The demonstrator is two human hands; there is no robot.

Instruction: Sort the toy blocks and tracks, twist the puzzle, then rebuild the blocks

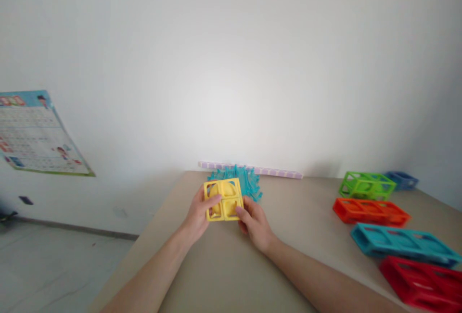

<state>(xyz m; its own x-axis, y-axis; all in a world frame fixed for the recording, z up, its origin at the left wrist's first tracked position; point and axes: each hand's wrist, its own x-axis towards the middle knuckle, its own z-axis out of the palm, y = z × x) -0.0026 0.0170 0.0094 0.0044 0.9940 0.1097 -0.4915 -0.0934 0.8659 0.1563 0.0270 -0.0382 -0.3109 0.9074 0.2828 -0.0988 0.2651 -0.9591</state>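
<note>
A: Yellow panel [224, 199], where?
B: Above the counter [231, 265], held from both sides. Left hand [198, 217] grip closed on its left edge, right hand [254, 224] grip closed on its lower right corner. Roughly square, no long axis.
A: Surroundings?
B: Teal pile [249, 181] just behind the panel; contact unclear. Orange frame [371, 211] well right of the panel, counter surface between.

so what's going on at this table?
A person holds a yellow four-window panel over the table, left hand on its left edge, right hand at its lower right corner. A heap of turquoise pieces lies just behind it. To the right lie a green block, orange block, teal block and red block, all open frames, untouched.
</note>
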